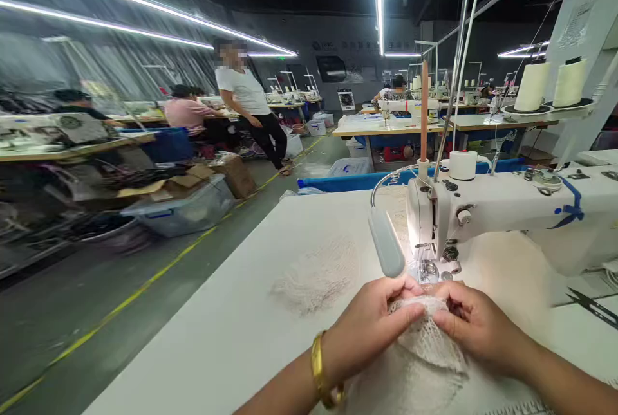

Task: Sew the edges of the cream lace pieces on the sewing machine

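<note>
White lace fabric (432, 338) is pinched between my two hands, just in front of the needle area of a white sewing machine (492, 209). My left hand (374, 322), with a gold bracelet at the wrist, grips the fabric's left side between thumb and fingers. On the right side, my right hand (476, 325) holds the same piece in a closed grip. The fabric's lower part hangs toward me over the table. Another pale lace piece (318, 273) lies flat on the white table (203, 338), left of the machine.
A grey lamp (386, 241) hangs beside the needle. Black snips (593, 309) lie at the right. Thread cones (531, 87) stand behind the machine. A person in a white shirt (246, 93) stands in the aisle; others sit at machines. Plastic bins (188, 209) line the left.
</note>
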